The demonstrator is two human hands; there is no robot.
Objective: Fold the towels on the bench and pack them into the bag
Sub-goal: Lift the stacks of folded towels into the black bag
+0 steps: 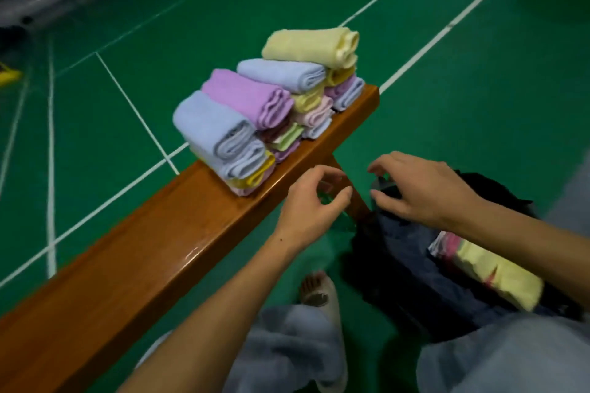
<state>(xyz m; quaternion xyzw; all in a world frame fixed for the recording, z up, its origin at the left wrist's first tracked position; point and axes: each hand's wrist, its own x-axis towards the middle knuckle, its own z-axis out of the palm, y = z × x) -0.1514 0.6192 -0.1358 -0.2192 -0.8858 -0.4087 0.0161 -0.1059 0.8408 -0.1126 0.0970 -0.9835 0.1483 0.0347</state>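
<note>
Several folded towels stand in stacks on the wooden bench (134, 252): a blue one (210, 128) nearest, a purple one (249, 96), another blue one (281, 72) and a yellow one (309, 45) on top at the far end. A dark bag (402, 268) sits on the floor right of the bench, holding a folded yellow towel (498, 274) with pink beside it. My left hand (309, 201) hovers with loosely curled fingers, holding nothing, just off the bench edge. My right hand (424, 188) is over the bag's top edge, fingers spread and bent; whether it grips the bag is unclear.
The green court floor (447, 89) with white lines lies all around. A bench leg (351, 191) runs down between my hands. My knees in grey trousers (498, 357) and a sandalled foot (319, 293) are at the bottom.
</note>
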